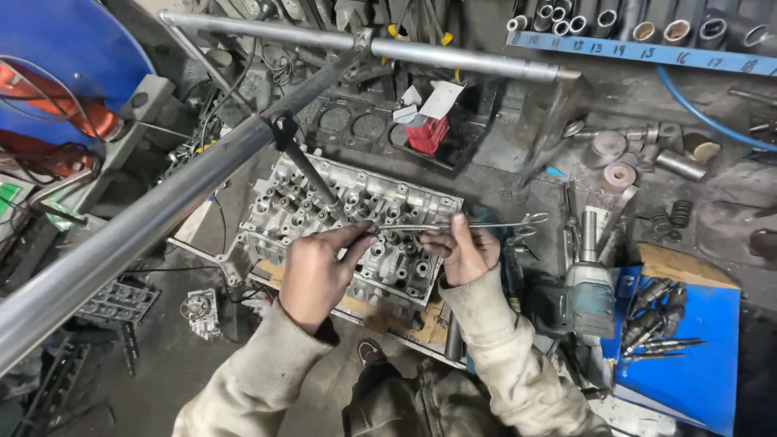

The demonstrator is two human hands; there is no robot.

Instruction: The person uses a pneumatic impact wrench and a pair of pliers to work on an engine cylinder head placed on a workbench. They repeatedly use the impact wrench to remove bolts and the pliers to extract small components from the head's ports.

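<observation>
Both hands meet over the cylinder head (348,226), each grip pinched closed on the same slim tool. Fingers and thumb of the right hand (463,252) are clenched around the shaft of the long forceps (461,226), which lie almost level with their ring handles pointing right. At the other end, the left hand (317,271) presses thumb against forefinger at the forceps tip; whether some small part sits between those fingertips is too small to tell. The tip hovers just above the valve pockets near the middle of the cylinder head, a grey aluminium casting lying flat on the bench (502,182), with valve springs visible in its left rows.

A dark lever arm (312,174) slants down from a long steel tube (121,235) and ends on the head close to the left fingertips. Just right of the right hand stands a teal power tool (589,295), and beyond it a blue tray (696,364) holds several engine valves (657,311). Farther back on the bench sit a red box (426,133), loose springs (680,214) and metal rounds, under a rack of sockets (647,28).
</observation>
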